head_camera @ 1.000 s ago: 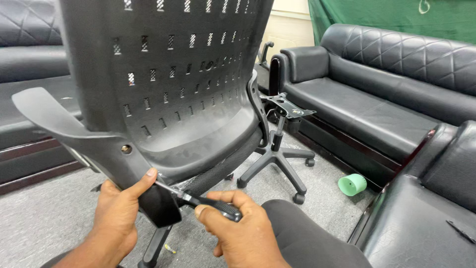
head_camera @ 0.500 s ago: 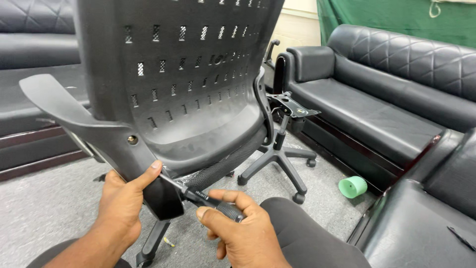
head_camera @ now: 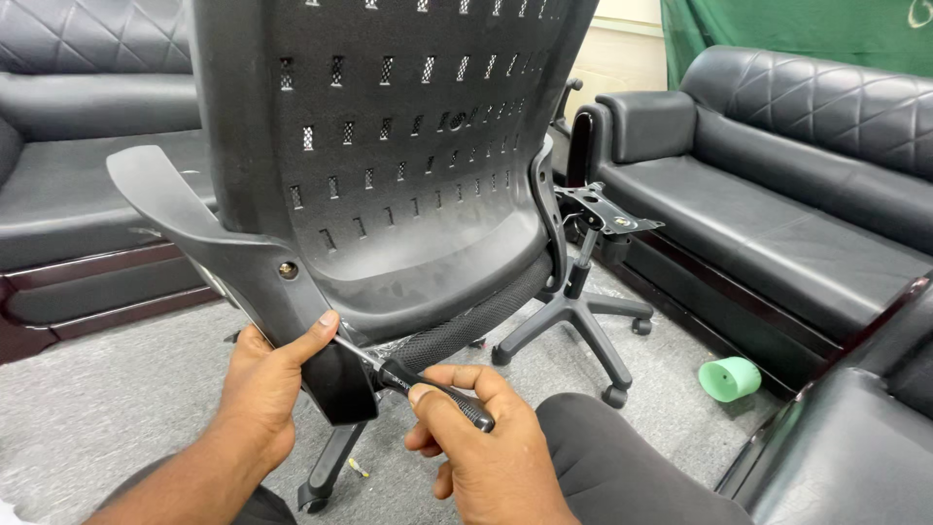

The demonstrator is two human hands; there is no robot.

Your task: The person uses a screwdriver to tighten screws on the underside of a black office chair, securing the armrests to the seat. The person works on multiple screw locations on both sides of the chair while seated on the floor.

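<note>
R hand (head_camera: 481, 452) nearest cam, clenched round black screwdriver (head_camera: 428, 389) handle; shaft angles up-left w/ tip at lower edge of chair back (head_camera: 389, 165). L hand (head_camera: 267, 389) grips the back's lower arm bracket (head_camera: 335, 384), thumb pressed on top just beside the shaft. Dark trouser leg (head_camera: 622, 476) below R hand. Chair back is black perforated plastic, upright btwn the hands & rest of room, over grey carpet (head_camera: 97, 428). Behind it: bare wheeled chair base (head_camera: 578, 321) w/ metal plate on top. Green cup-like thing (head_camera: 731, 378) on its side near black sofa (head_camera: 777, 194) at right; 2nd black sofa (head_camera: 87, 146) far left.
</note>
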